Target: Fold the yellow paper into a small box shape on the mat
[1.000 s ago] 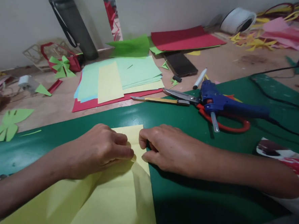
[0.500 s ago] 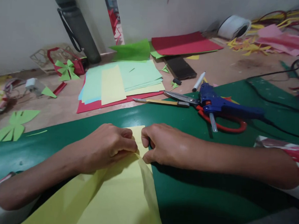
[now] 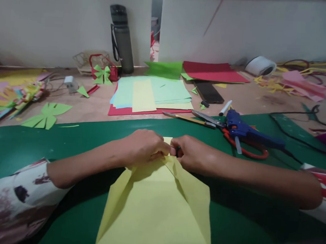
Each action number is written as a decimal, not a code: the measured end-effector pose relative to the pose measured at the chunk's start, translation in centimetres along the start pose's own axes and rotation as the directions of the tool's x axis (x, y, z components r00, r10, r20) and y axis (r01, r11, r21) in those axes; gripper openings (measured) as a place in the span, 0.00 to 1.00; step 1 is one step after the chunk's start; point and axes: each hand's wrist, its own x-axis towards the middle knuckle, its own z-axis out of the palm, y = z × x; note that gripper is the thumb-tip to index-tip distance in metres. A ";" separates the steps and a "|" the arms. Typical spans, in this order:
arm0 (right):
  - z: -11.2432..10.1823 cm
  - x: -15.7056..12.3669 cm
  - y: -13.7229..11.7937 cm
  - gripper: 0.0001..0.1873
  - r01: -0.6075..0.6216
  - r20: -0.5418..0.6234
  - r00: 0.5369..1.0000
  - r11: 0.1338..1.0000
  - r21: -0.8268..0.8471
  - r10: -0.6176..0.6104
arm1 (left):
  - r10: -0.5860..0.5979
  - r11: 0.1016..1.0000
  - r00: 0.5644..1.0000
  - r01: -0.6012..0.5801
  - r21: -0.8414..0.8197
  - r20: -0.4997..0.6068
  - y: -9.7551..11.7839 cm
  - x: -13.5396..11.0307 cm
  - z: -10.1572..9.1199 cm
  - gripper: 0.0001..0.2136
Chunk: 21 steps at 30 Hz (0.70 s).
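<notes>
A yellow sheet of paper (image 3: pixel 157 210), partly folded, lies on the green cutting mat (image 3: pixel 245 222). Its sides rise as slanted flaps that narrow toward the far end. At that far end my left hand (image 3: pixel 147 147) pinches the paper from the left. From the right, my right hand (image 3: pixel 190 151) grips the same end, its fingers closed and nearly touching the left ones. The fingertips cover most of the fold between them, and a small strip of yellow shows just beyond.
Beyond the hands are a craft knife (image 3: pixel 190 120), scissors (image 3: pixel 260 153) and a blue glue gun (image 3: pixel 250 133) with its cord. Farther back lie stacked coloured papers (image 3: pixel 171 93), a phone (image 3: pixel 209 92), a marker (image 3: pixel 226 107) and a dark bottle (image 3: pixel 123 42). Green paper cut-outs (image 3: pixel 49 115) lie at left.
My hands have come closer together at the paper's far end, and both side flaps now stand up and lean inward. The view has levelled and shifted.
</notes>
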 end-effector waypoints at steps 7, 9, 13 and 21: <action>-0.1 0.0 0.2 0.06 -0.018 0.020 1.000 1.000 0.010 0.018 | -0.008 1.000 1.000 0.007 -0.026 -0.017 -0.2 0.1 0.2 0.09; -0.2 0.0 0.2 0.07 -0.032 0.046 0.998 0.999 0.017 0.031 | -0.012 0.999 1.000 0.011 -0.035 -0.027 -0.3 0.2 0.3 0.09; -0.3 -0.4 0.0 0.08 -0.012 0.040 0.999 1.000 -0.011 0.013 | -0.024 0.999 0.999 0.023 -0.027 -0.038 -0.3 0.3 0.5 0.09; -0.3 -0.8 0.4 0.09 0.026 0.023 0.999 0.999 -0.036 -0.025 | -0.077 0.997 0.997 0.077 -0.014 -0.023 -0.1 0.6 0.5 0.07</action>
